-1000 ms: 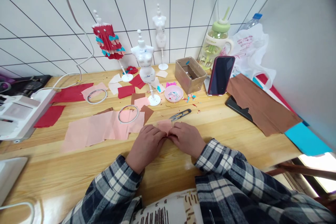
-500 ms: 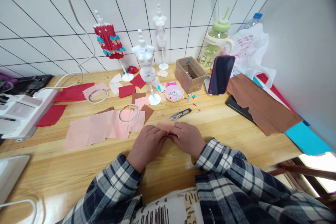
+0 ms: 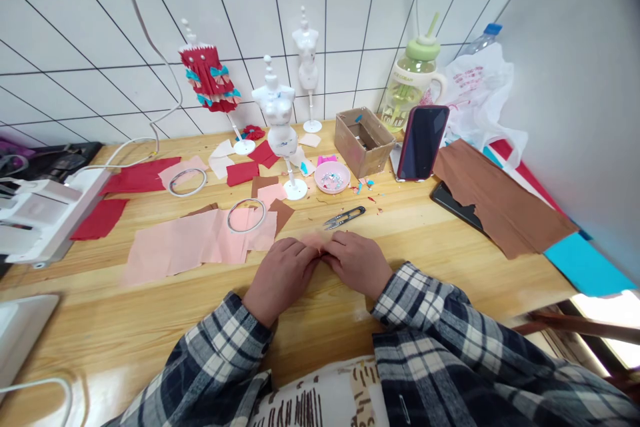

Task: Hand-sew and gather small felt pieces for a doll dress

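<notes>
Between my two hands is a small piece of pale pink fabric (image 3: 316, 237), blurred and partly hidden by the fingers. My left hand (image 3: 284, 273) is closed on its left side, and my right hand (image 3: 356, 263) pinches it from the right; the fingertips almost meet. Just beyond the fingers lie thread snips (image 3: 345, 217). To the left, pink fabric pieces (image 3: 175, 243) are spread flat, with a metal embroidery hoop (image 3: 247, 215) resting on them.
Behind stand a white mini mannequin (image 3: 278, 113) and another in a red dress (image 3: 204, 80). A pink bowl of beads (image 3: 332, 177), a cardboard box (image 3: 364, 143) and a propped phone (image 3: 423, 143) are farther back. Brown fabric (image 3: 505, 200) lies right, a sewing machine (image 3: 55, 213) left.
The pink fabric between my fingers has shifted slightly and looks more blurred and bunched. Both hands stay in nearly the same place.
</notes>
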A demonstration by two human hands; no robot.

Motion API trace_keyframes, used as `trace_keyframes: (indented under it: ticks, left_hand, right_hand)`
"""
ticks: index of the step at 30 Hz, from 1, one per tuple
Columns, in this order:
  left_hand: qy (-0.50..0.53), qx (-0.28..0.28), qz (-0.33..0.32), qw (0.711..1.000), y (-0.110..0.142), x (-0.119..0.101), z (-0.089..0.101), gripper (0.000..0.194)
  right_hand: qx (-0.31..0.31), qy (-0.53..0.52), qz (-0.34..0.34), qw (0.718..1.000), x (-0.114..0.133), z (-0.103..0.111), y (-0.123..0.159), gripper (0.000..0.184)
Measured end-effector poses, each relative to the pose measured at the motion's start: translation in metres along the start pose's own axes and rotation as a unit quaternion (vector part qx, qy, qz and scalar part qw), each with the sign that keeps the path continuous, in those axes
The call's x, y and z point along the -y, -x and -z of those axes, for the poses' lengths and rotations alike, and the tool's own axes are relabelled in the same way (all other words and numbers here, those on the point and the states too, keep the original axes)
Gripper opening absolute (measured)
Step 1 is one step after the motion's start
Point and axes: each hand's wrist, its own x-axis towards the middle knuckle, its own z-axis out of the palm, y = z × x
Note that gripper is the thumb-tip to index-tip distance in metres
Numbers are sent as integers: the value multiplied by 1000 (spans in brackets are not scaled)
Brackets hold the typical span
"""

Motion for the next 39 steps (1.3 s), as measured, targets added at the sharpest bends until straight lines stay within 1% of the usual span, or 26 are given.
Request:
trace_keyframes:
  ticks: [4, 9, 12, 17, 21, 26, 33, 39]
  left_hand:
    - [5, -6, -10, 1000, 0, 0, 0, 15]
    - [9, -21, -17, 1000, -2, 0, 1, 13]
    - [8, -12, -14, 1000, -1, 1, 1, 14]
    - [1, -2, 5, 1000, 0, 1, -1, 17]
    - [1, 8, 4, 1000, -1, 2, 0, 18]
    - [1, 0, -1, 1000, 0, 2, 3, 15]
    - [-5, 10, 6, 1000, 1, 2, 0, 17]
    - [0, -6, -2, 1000, -2, 1, 2, 16]
  right_hand:
    - [5, -10, 2, 1000, 0, 1, 0, 22]
    - [-15, -37, -23, 999, 2, 4, 0, 22]
    - [-3, -27, -17, 999, 2, 4, 0, 17]
    - [7, -7, -12, 1000, -1, 1, -1, 24]
    - [9, -2, -11, 1000, 0, 2, -1, 24]
    - [-12, -9, 2, 1000, 1, 3, 0, 25]
    - [17, -4, -9, 1000, 0, 1, -1, 23]
    - [-1, -19, -15, 1000, 2, 2, 0, 24]
